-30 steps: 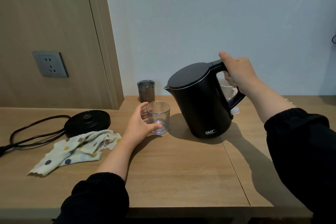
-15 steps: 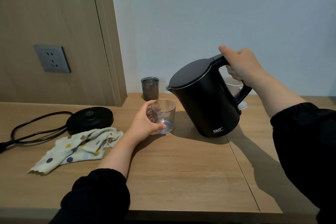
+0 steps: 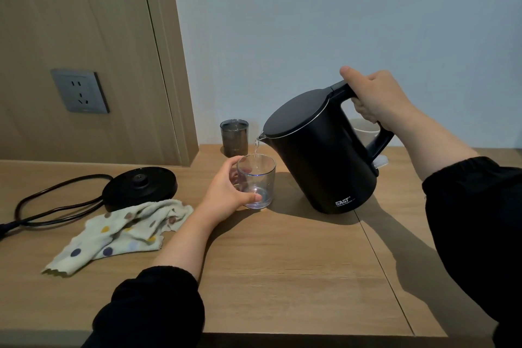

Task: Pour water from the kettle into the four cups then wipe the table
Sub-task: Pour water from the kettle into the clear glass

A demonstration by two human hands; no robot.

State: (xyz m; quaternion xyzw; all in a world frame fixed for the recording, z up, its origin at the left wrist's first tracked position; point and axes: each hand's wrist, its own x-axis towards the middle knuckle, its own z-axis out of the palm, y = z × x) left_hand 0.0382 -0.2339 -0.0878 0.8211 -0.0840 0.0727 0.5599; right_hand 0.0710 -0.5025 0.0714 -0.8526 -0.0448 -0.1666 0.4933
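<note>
My right hand [image 3: 375,96] grips the handle of the black kettle [image 3: 322,155], which is tilted left with its base off the table. A thin stream of water runs from its spout into a clear cup [image 3: 258,178] standing on the wooden table [image 3: 282,263]. My left hand [image 3: 226,195] is wrapped around that cup from the left. A dark smoky cup [image 3: 234,137] stands behind it against the wall. Through the kettle's handle, part of a white cup [image 3: 364,127] shows. A dotted cloth [image 3: 124,229] lies crumpled at the left.
The kettle's black round base [image 3: 139,186] sits left of the cups, its cord [image 3: 56,206] looping to the left edge. A wall socket [image 3: 80,91] is on the wooden panel. A seam [image 3: 381,260] splits the tabletop at the right.
The kettle has been lifted and tipped further to the left, and water now streams from its spout into the clear cup. My left hand has stayed on the cup.
</note>
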